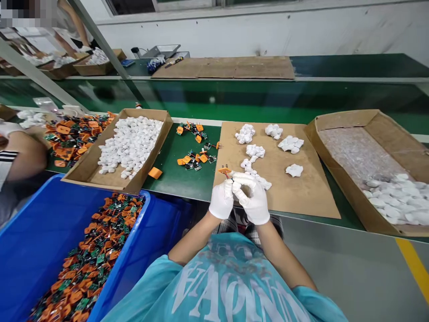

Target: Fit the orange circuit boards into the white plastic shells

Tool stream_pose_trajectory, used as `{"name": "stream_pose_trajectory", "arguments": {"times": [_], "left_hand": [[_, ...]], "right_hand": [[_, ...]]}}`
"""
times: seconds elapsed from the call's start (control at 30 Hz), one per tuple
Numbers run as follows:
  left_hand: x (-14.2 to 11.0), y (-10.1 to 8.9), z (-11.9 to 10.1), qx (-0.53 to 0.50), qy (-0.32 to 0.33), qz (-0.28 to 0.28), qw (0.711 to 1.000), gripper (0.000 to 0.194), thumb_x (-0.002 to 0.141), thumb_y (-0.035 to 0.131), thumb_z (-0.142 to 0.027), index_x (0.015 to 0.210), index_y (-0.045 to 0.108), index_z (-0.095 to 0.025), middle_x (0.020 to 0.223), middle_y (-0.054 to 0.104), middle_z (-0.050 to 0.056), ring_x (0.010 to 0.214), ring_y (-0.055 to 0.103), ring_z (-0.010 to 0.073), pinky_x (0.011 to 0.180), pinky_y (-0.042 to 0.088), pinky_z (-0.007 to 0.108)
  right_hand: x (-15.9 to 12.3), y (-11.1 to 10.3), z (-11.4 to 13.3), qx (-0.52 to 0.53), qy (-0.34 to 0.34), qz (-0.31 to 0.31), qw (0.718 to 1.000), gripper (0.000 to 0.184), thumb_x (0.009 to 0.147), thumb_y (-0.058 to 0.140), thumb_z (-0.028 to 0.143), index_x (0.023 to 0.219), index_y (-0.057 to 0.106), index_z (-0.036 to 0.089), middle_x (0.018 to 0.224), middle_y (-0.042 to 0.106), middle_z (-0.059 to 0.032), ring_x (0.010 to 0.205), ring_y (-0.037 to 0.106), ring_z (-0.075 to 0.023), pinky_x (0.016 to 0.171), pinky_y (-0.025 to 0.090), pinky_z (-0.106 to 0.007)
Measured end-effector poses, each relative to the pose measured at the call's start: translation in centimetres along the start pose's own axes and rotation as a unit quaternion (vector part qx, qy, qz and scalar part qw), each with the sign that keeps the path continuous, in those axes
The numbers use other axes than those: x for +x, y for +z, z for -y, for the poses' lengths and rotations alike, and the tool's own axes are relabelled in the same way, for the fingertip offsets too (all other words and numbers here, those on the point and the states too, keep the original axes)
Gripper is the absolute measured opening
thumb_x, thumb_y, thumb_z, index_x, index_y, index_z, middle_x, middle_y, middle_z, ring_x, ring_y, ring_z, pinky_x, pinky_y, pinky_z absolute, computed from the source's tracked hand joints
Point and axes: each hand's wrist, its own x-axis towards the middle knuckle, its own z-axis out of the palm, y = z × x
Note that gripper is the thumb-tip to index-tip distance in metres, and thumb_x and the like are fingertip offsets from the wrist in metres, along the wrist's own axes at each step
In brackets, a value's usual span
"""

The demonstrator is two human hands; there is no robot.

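My left hand, in a white glove, is closed in a pinch at the near edge of the cardboard sheet. Above its fingertips sticks up an orange plug piece with metal pins and thin wires running down into the fingers. My right hand, also gloved, pinches right beside the left fingertips; what lies between its fingers is hidden. Just beyond the hands are small clumps of white pieces on the cardboard. To their left, orange plug pieces with green circuit boards lie on the green table.
Left stands a cardboard tray of white pieces, beside a heap of orange parts. A blue bin holds more. At right is another cardboard box with white pieces. A co-worker's arm reaches in at far left.
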Motion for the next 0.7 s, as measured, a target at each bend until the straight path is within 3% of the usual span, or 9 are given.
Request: {"name": "stream_pose_trajectory", "arguments": {"times": [0.17,0.27,0.33,0.4,0.5,0.57,0.7], "left_hand": [[0.1,-0.5,-0.1,-0.044,-0.026,0.053,0.997,0.068,0.093,0.015,-0.062,0.05,0.049,-0.021,0.048,0.056,0.006,0.048,0.053,0.0149,0.051,0.04,0.027],[0.1,-0.6,-0.1,-0.109,-0.128,0.077,0.983,0.068,0.086,0.023,-0.073,0.047,0.045,-0.022,0.04,0.046,0.002,0.042,0.046,0.0131,0.047,0.036,0.027],[0.1,-0.7,-0.2,-0.165,-0.216,0.113,0.956,0.071,0.083,0.022,-0.077,0.046,0.045,-0.021,0.036,0.04,0.0,0.036,0.039,0.0116,0.042,0.032,0.027],[0.1,-0.8,-0.3,-0.217,-0.261,0.158,0.927,0.074,0.081,0.017,-0.08,0.045,0.044,-0.021,0.032,0.036,-0.001,0.032,0.035,0.0105,0.038,0.029,0.026],[0.1,-1.2,-0.6,-0.28,-0.225,0.213,0.908,0.074,0.075,0.024,-0.086,0.042,0.038,-0.021,0.03,0.033,-0.002,0.032,0.032,0.0087,0.038,0.03,0.025],[0.2,-1.5,-0.8,-0.303,-0.196,0.227,0.905,0.073,0.071,0.033,-0.086,0.043,0.04,-0.02,0.03,0.033,-0.003,0.032,0.031,0.0076,0.038,0.029,0.024],[0.4,-1.7,-0.8,-0.296,-0.17,0.178,0.923,0.07,0.07,0.039,-0.086,0.054,0.052,-0.018,0.037,0.043,-0.002,0.035,0.038,0.0095,0.038,0.033,0.025]], "right_hand": [[0.3,-0.3,0.8,0.021,0.037,-0.02,0.999,0.012,0.086,0.063,0.031,0.096,0.066,0.025,0.094,0.071,-0.0035,0.088,0.069,-0.0182,0.078,0.057,-0.033],[0.6,-0.8,0.9,-0.053,-0.016,0.033,0.998,0.017,0.09,0.056,0.03,0.101,0.067,0.026,0.099,0.071,-0.0047,0.094,0.068,-0.0192,0.083,0.056,-0.036],[0.7,-1.3,0.8,-0.101,-0.065,0.088,0.989,0.021,0.09,0.056,0.031,0.107,0.067,0.026,0.109,0.07,-0.0064,0.103,0.066,-0.021,0.09,0.054,-0.038],[0.8,-1.6,0.5,-0.12,-0.102,0.111,0.981,0.028,0.088,0.06,0.029,0.116,0.064,0.025,0.115,0.069,-0.0072,0.106,0.066,-0.0219,0.091,0.055,-0.039],[0.5,-1.7,0.2,-0.142,-0.138,0.107,0.974,0.032,0.087,0.061,0.024,0.119,0.061,0.028,0.11,0.072,-0.0051,0.1,0.068,-0.0214,0.087,0.056,-0.038],[0.2,-1.5,0.3,-0.143,-0.126,0.096,0.977,0.032,0.087,0.061,0.022,0.119,0.061,0.028,0.107,0.073,-0.0044,0.097,0.069,-0.0207,0.085,0.057,-0.037],[-0.2,-0.9,1.2,-0.106,-0.061,0.034,0.992,0.041,0.084,0.065,0.025,0.124,0.054,0.024,0.116,0.069,-0.0081,0.106,0.067,-0.0214,0.091,0.056,-0.038]]}}
